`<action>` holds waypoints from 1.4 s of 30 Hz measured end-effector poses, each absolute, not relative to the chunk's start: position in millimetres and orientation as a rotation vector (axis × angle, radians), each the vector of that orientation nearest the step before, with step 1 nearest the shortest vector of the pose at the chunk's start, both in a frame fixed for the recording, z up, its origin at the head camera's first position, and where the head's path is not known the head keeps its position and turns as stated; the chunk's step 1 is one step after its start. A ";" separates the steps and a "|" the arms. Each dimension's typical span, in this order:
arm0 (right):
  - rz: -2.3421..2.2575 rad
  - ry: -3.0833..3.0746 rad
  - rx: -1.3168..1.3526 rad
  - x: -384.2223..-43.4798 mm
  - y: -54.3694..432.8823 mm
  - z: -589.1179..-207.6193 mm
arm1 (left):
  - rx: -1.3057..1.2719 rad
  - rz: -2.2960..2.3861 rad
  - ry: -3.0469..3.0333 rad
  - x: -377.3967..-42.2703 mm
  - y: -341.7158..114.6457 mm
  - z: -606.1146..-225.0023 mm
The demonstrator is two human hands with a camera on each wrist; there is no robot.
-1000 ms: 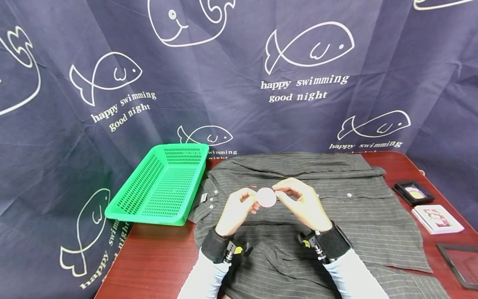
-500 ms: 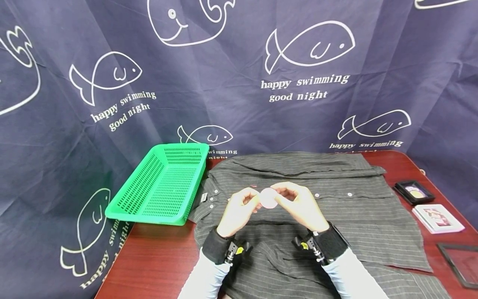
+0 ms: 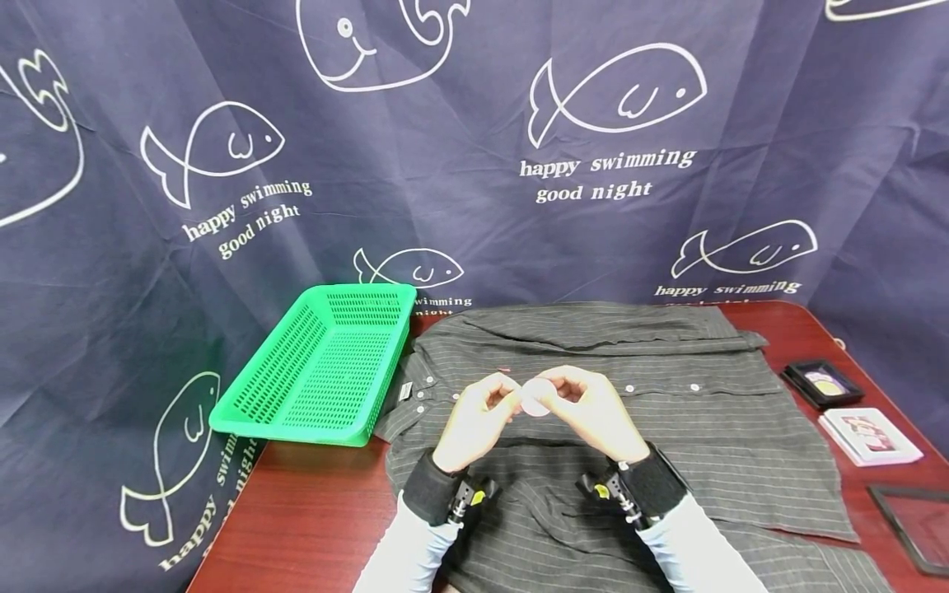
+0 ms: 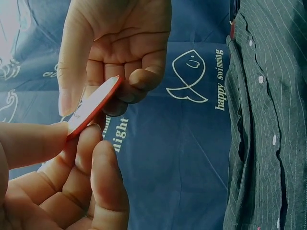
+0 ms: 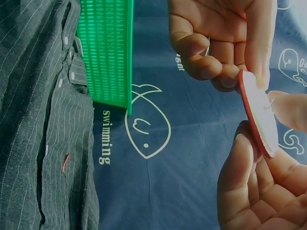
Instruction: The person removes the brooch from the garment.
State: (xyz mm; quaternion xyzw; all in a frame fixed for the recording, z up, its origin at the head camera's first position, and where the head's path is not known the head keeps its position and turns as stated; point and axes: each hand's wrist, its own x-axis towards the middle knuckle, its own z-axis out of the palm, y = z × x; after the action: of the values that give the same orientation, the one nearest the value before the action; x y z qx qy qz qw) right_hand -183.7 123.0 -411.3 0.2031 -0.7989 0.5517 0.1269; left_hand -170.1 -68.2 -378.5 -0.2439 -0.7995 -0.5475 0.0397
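Observation:
A round pin badge [image 3: 535, 399] is held up between both hands above a dark striped shirt [image 3: 712, 445]. Its back is white and its rim red, and a thin wire pin shows on the back in the right wrist view. My left hand [image 3: 474, 420] pinches the near-left edge of the badge [image 4: 96, 106] between thumb and fingers. Opposite it, my right hand [image 3: 596, 412] has curled fingers against the red side, while its thumb [image 5: 290, 111] lies at the wire on the white back.
A green plastic basket [image 3: 371, 412] stands at the left on the red-brown table [image 3: 296, 511]. Along the right side lie a small black box [image 3: 793, 375], a stack of white cards [image 3: 841, 436] and a dark frame [image 3: 893, 527]. A small red strip [image 5: 65, 163] rests on the shirt.
The badge has shifted slightly right and down between the hands. My right hand has come in closer, its thumb now over the badge's white back; the left keeps its pinch.

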 end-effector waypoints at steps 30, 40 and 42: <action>1.573 -2.329 0.658 -183.9 121.4 -413.4 | -0.726 -1.711 -2.444 -188.3 -72.5 -408.1; 1.589 -2.322 0.636 -184.2 123.0 -413.6 | -0.746 -1.682 -2.453 -187.2 -71.1 -407.8; 1.591 -2.325 0.630 -184.3 123.2 -413.2 | -0.750 -1.682 -2.453 -187.5 -70.9 -407.9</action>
State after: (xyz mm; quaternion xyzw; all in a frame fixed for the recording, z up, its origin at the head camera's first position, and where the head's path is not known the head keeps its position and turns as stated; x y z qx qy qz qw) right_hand -184.3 123.2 -413.2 0.2164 -0.7989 0.5467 0.1269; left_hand -187.5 -70.9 -407.9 -0.2444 -0.7991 -0.5480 0.0373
